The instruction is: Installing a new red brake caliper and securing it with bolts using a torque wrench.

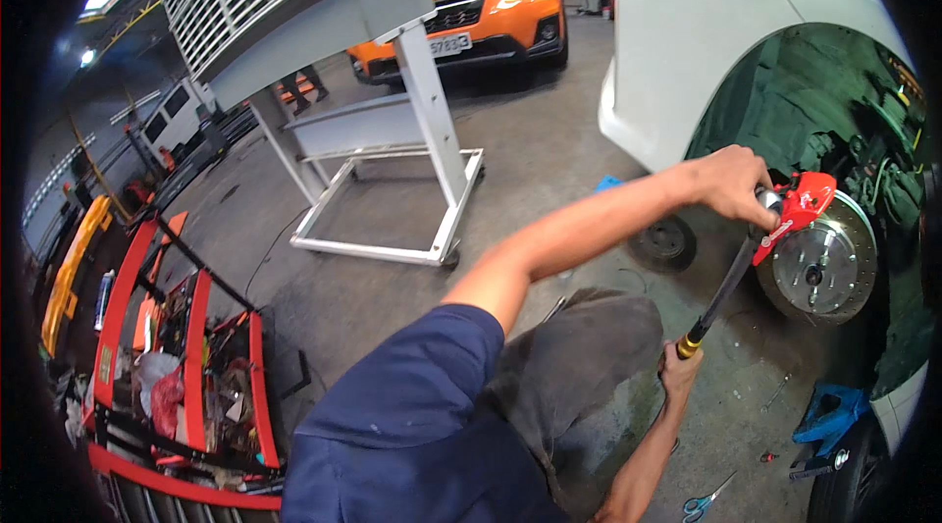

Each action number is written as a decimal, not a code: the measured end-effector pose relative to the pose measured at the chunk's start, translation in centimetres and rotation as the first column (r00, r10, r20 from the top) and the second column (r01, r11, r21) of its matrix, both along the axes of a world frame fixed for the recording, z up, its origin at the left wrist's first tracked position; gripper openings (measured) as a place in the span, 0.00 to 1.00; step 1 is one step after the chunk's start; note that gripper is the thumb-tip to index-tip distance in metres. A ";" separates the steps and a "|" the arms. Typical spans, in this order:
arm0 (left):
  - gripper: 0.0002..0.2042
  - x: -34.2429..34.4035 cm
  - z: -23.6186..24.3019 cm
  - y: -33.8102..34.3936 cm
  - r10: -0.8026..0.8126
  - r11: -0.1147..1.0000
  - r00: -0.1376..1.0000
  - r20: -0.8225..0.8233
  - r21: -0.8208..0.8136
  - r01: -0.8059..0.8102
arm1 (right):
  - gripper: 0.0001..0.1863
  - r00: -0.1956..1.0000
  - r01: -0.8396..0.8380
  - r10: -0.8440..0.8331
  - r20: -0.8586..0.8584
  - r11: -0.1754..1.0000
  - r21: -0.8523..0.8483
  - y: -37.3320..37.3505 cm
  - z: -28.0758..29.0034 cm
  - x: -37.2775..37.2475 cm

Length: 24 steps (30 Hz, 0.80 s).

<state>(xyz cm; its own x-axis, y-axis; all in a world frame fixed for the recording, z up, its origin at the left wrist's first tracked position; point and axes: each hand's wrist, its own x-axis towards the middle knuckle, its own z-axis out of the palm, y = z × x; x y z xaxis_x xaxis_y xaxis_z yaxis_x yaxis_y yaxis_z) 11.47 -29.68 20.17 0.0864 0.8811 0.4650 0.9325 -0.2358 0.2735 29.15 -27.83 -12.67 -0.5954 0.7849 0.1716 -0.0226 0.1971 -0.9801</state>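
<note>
A red brake caliper (812, 195) sits over the upper edge of a drilled brake disc (860, 246) in the open wheel arch of a white car (677, 23). My left hand (736, 187) is closed over the head of a long black torque wrench (730, 289), right against the caliper. Its fingers partly hide the wrench head, and I cannot see how that end meets the bolt. Lower down, my right hand (679, 372) wraps round the handle, just below a gold-coloured ring. The wrench slants from the caliper down toward me.
Blue-handled scissors (697, 507) and a blue stand (830, 413) are on the floor at lower right. A dark round part (665, 242) lies beyond my forearm. Left are a red tool cart (200, 356) and a white wheeled frame (432, 101). An orange car (510, 8) stands behind.
</note>
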 end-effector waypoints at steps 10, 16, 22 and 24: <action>0.20 -0.2 0.0 -0.4 -0.281 0.934 0.951 -0.129 0.190 0.302 | 0.10 0.979 0.198 -0.187 -0.082 0.967 0.161 -0.9 0.5 -5.0; 0.24 -1.6 -4.3 7.0 -0.198 0.946 0.750 0.631 0.324 -0.023 | 0.10 0.623 0.760 -0.782 -0.025 0.598 0.254 0.1 1.5 -9.2; 0.18 -10.9 -4.4 19.7 0.001 0.954 0.245 0.970 -0.074 0.290 | 0.18 0.265 0.717 -0.942 0.204 0.334 0.612 3.1 8.1 -9.0; 0.14 -12.1 -5.0 23.2 0.026 0.968 0.277 0.960 -0.094 0.234 | 0.17 0.310 0.671 -0.929 0.203 0.366 0.646 3.5 10.3 -9.5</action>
